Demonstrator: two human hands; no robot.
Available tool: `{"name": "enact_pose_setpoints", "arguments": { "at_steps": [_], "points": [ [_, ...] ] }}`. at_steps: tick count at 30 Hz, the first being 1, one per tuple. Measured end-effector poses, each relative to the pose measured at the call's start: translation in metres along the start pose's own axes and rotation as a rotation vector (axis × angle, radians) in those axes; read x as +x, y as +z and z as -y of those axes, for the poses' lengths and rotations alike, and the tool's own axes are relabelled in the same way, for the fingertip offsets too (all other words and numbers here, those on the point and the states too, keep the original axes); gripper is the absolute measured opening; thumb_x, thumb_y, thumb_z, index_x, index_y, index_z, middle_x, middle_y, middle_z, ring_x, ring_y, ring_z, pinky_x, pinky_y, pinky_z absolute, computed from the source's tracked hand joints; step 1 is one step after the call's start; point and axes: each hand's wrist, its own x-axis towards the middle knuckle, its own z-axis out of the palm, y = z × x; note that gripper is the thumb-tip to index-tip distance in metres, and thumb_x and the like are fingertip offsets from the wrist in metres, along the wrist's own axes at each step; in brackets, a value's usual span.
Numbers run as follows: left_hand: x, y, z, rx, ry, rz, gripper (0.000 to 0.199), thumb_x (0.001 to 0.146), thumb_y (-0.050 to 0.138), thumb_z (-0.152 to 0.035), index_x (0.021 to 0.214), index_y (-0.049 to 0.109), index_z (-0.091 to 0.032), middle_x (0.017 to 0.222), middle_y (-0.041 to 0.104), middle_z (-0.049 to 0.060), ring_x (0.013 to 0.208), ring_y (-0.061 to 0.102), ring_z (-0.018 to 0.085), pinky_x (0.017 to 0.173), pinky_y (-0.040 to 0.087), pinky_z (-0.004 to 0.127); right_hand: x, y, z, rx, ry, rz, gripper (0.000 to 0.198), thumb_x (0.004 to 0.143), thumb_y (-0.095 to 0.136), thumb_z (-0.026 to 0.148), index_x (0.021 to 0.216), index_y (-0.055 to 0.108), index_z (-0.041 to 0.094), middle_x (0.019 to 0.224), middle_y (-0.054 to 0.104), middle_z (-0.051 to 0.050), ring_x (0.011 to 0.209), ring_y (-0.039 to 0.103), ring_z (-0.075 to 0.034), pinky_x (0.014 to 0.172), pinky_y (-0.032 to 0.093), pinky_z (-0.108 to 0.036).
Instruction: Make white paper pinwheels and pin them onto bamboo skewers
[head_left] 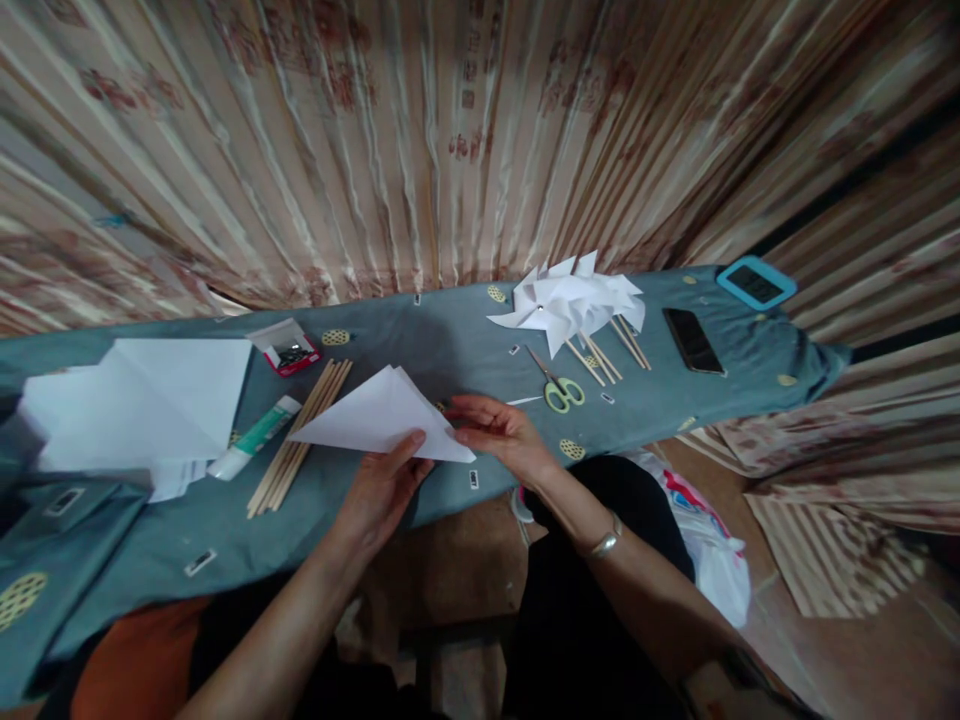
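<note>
A white sheet of paper, folded into a triangle, is held in front of me above the table's near edge. My left hand grips its lower edge, thumb on top and fingers underneath. At the right-hand corner, my right hand has its thumb and fingers closed around the paper's edge. Just left of the folded paper lies a bundle of wooden sticks, and beside it a glue tube. Green-handled scissors rest to the right, near a thin paper strip.
Finished paper pinwheels on sticks lie at the back right. Further right are a phone and a blue-framed timer. White paper sheets and a small red box of fasteners sit left. A curtain hangs behind the cloth-covered table.
</note>
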Motion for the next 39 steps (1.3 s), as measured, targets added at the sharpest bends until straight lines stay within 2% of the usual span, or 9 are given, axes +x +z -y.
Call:
{"name": "enact_pose_setpoints", "arguments": {
  "at_steps": [6, 10, 15, 18, 21, 23, 28, 34, 39],
  "points": [
    [0.004, -0.009, -0.013, 0.080, 0.075, -0.078, 0.016, 0.070, 0.075, -0.009, 0.079, 0.069, -0.021, 0.087, 0.074, -0.001, 0.075, 0.068, 0.013, 0.064, 0.054, 0.020, -0.009, -0.080, 0.025, -1.173, -0.218, -0.578, 0.031, 0.088, 0.059, 0.031, 0.112, 0.069, 0.015, 0.110, 0.073, -0.016, 0.104, 0.066, -0.031, 0.095, 0.048, -0.046],
    [0.007, -0.014, -0.016, 0.114, 0.109, -0.082, 0.016, 0.068, 0.076, -0.009, 0.077, 0.071, -0.021, 0.084, 0.074, -0.002, 0.075, 0.068, 0.014, 0.064, 0.054, 0.021, -0.016, -0.104, 0.023, -1.516, -0.100, -0.525, 0.027, 0.088, 0.057, 0.026, 0.109, 0.069, 0.015, 0.106, 0.073, -0.017, 0.097, 0.068, -0.031, 0.086, 0.051, -0.042],
    [0.008, -0.014, -0.015, 0.112, 0.115, -0.093, 0.017, 0.063, 0.079, -0.007, 0.070, 0.071, -0.019, 0.077, 0.073, -0.002, 0.068, 0.067, 0.012, 0.061, 0.054, 0.019, -0.018, -0.109, 0.017, -1.603, -0.032, -0.516, 0.028, 0.086, 0.057, 0.025, 0.112, 0.067, 0.017, 0.100, 0.075, -0.014, 0.090, 0.071, -0.027, 0.079, 0.051, -0.036],
    [0.009, -0.013, -0.015, 0.111, 0.121, -0.070, 0.018, 0.063, 0.080, -0.006, 0.071, 0.072, -0.019, 0.077, 0.074, -0.002, 0.069, 0.067, 0.012, 0.062, 0.054, 0.019, -0.017, -0.114, 0.019, -1.510, -0.006, -0.540, 0.026, 0.082, 0.062, 0.027, 0.105, 0.070, 0.019, 0.091, 0.076, -0.011, 0.085, 0.071, -0.026, 0.077, 0.051, -0.036],
    [0.009, -0.012, -0.016, 0.086, 0.126, -0.090, 0.018, 0.061, 0.080, -0.005, 0.071, 0.072, -0.017, 0.077, 0.074, -0.001, 0.068, 0.067, 0.012, 0.061, 0.054, 0.019, -0.017, -0.107, 0.022, -1.094, -0.079, -0.550, 0.026, 0.078, 0.067, 0.034, 0.099, 0.071, 0.020, 0.087, 0.076, -0.007, 0.082, 0.071, -0.023, 0.076, 0.052, -0.035],
    [0.009, -0.012, -0.017, 0.074, 0.140, -0.088, 0.019, 0.059, 0.080, -0.005, 0.073, 0.072, -0.015, 0.077, 0.074, 0.000, 0.067, 0.067, 0.012, 0.059, 0.054, 0.018, -0.018, -0.090, 0.024, -0.687, -0.122, -0.470, 0.032, 0.073, 0.072, 0.041, 0.097, 0.071, 0.019, 0.088, 0.076, -0.006, 0.078, 0.070, -0.020, 0.067, 0.052, -0.031],
    [0.009, -0.014, -0.025, 0.045, 0.207, -0.081, 0.022, 0.060, 0.079, -0.005, 0.077, 0.070, -0.016, 0.082, 0.074, 0.000, 0.070, 0.068, 0.012, 0.061, 0.054, 0.019, -0.025, -0.031, 0.023, -0.033, 0.077, -0.160, 0.036, 0.063, 0.085, 0.037, 0.092, 0.071, 0.021, 0.084, 0.076, -0.006, 0.069, 0.070, -0.018, 0.042, 0.039, -0.019],
    [0.008, -0.016, -0.036, 0.024, 0.268, -0.066, 0.024, 0.061, 0.075, -0.004, 0.078, 0.067, -0.018, 0.083, 0.074, -0.001, 0.073, 0.069, 0.014, 0.064, 0.056, 0.023, -0.031, 0.001, 0.009, 0.277, 0.284, 0.030, 0.035, 0.062, 0.089, 0.033, 0.093, 0.074, 0.022, 0.083, 0.075, -0.002, 0.069, 0.069, -0.013, 0.062, 0.054, -0.024],
    [0.010, -0.019, -0.046, 0.013, 0.319, -0.061, 0.024, 0.062, 0.073, -0.004, 0.079, 0.066, -0.020, 0.079, 0.072, -0.002, 0.075, 0.069, 0.015, 0.064, 0.055, 0.023, -0.039, 0.008, 0.001, 0.234, 0.280, 0.132, 0.049, 0.067, 0.085, 0.047, 0.108, 0.073, 0.023, 0.083, 0.073, -0.002, 0.067, 0.064, -0.011, 0.059, 0.049, -0.021]
  ]
}}
